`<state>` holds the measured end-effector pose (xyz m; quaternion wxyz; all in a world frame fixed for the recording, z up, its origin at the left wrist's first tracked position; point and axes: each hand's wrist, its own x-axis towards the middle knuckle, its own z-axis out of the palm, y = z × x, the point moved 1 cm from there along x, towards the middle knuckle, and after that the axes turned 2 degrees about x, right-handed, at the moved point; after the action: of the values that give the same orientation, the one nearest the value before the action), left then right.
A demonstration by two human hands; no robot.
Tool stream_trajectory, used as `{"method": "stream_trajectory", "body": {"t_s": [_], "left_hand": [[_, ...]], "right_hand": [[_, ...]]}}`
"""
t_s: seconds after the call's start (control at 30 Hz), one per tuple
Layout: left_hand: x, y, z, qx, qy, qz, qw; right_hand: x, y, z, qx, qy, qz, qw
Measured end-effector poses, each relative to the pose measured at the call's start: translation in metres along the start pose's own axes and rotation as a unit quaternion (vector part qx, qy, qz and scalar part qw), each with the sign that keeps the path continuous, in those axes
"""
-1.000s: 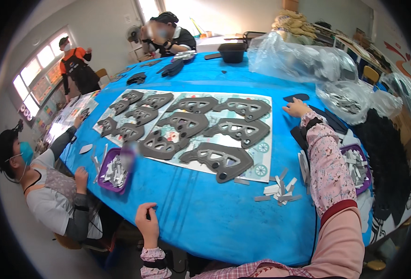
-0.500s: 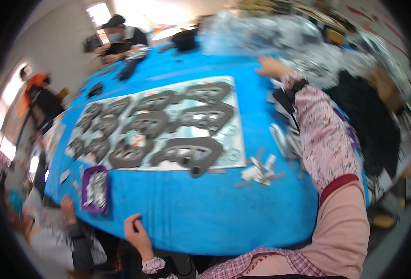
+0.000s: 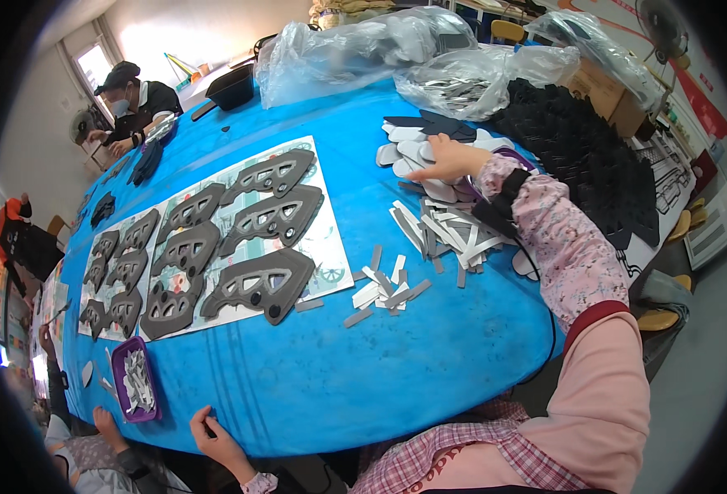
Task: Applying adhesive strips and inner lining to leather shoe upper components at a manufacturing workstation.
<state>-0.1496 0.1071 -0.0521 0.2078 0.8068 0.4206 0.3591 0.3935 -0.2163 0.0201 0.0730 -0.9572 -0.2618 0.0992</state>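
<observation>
while the view is swinging right compared with half a second ago, the right arm is now reaching further over the blue table (image 3: 314,387), onto the grey-white oval pieces (image 3: 408,152) by the table's far right edge. going left to right: one purple tray (image 3: 119,383) of pale strips is sitting at the near left edge; the left hand (image 3: 215,438) is curling loosely at the near edge, grasping nothing that shows; about thirteen dark grey cutouts (image 3: 252,284) are lying on the white sheet (image 3: 330,255); loose pale strips (image 3: 384,292) are scattering beside it; the right hand (image 3: 445,159) is resting on the ovals, fingers bent over them, though i cannot tell whether it is gripping one. two clear bags (image 3: 355,49) are standing at the far edge.
</observation>
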Motion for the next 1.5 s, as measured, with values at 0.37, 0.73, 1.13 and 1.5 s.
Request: {"method": "stream_trajectory", "body": {"t_s": [0.37, 0.73, 1.13, 1.5], "left_hand": [[0.001, 0.003, -0.001, 0.008, -0.002, -0.013, 1.000], [0.000, 0.003, 0.000, -0.012, 0.014, 0.002, 1.000], [0.001, 0.000, 0.006, -0.019, 0.004, 0.031, 0.999], [-0.003, -0.004, -0.001, -0.038, 0.036, -0.002, 0.999]], "right_hand": [[0.005, -0.016, -0.031, -0.017, -0.001, -0.080, 0.997], [0.017, -0.008, -0.013, -0.020, -0.022, -0.075, 0.997], [0.003, 0.032, -0.030, 0.024, -0.172, -0.093, 0.980], [0.022, 0.025, 0.034, -0.113, 0.141, -0.101, 0.978]]}}
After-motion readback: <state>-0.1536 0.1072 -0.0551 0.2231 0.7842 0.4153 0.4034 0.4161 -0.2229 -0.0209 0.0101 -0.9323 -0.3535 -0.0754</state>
